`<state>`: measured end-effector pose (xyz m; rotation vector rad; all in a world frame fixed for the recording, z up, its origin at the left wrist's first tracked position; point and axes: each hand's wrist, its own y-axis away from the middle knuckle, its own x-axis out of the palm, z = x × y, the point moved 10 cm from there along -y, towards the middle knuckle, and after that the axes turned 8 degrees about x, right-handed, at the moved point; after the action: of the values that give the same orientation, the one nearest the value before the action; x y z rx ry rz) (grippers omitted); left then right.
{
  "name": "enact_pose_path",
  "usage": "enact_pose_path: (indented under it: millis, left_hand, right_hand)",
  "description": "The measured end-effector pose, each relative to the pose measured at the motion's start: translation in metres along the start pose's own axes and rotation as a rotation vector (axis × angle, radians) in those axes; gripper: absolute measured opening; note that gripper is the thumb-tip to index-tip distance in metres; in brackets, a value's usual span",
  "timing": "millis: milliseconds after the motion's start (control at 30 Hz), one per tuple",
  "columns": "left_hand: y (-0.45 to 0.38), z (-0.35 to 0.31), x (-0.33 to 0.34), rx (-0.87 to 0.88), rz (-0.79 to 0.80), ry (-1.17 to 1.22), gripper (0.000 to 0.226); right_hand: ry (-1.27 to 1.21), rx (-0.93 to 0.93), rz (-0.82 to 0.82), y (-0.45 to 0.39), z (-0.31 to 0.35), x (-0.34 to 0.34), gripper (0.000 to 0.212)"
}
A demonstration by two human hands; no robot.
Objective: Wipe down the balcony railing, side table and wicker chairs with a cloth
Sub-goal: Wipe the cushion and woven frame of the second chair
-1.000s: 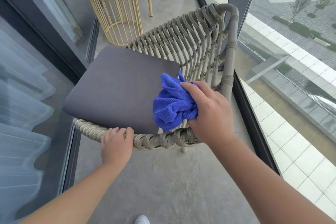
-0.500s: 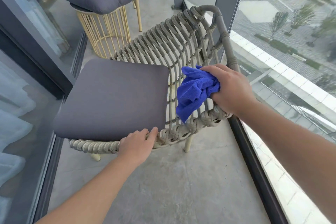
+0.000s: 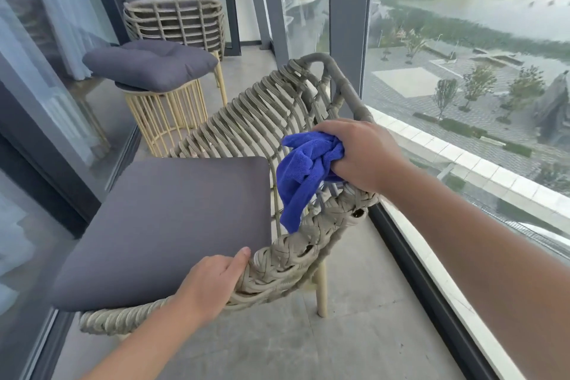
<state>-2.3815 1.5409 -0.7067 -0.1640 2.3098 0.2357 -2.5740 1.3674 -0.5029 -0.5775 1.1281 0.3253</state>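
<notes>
At centre frame, the right hand (image 3: 367,154) is clenching a bunched blue microfibre cloth (image 3: 303,176) against the right arm of the beige woven wicker chair (image 3: 271,120). At lower centre, the left hand (image 3: 212,281) is gripping the chair's braided front rim beside the flat grey seat cushion (image 3: 172,225)

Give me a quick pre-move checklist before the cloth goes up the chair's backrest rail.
1. Cloth gripped: ok, right hand is closed on the blue cloth.
2. Chair steadied: ok, left hand holds the woven front rim of the wicker chair.
3. Rail path clear: ok, nothing lies on the backrest rail.
4. Loose cloth tail: not ok, it hangs against the weave and could snag.
5. Seat cushion seated: ok, flat on the seat.
6. Rim already clean: cannot tell.
</notes>
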Motion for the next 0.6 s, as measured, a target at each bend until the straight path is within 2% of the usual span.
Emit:
enact_pose_path:
  millis: [367,500,600]
  left_hand:
    - [0.010,-0.008,-0.015,0.125,-0.310,-0.010,0.071]
    - [0.007,0.006,-0.009,0.181,-0.375,-0.047,0.113]
    - [-0.002,0.013,-0.006,0.148,-0.337,-0.069,0.118]
  right_hand:
    - [-0.110,-0.085,-0.179,0.007,0.008,-0.016,0.017]
    - [-0.183,-0.168,-0.333,0.020,0.004,-0.027,0.007]
    - [-0.254,-0.137,-0.363,0.021,0.002,-0.021,0.008]
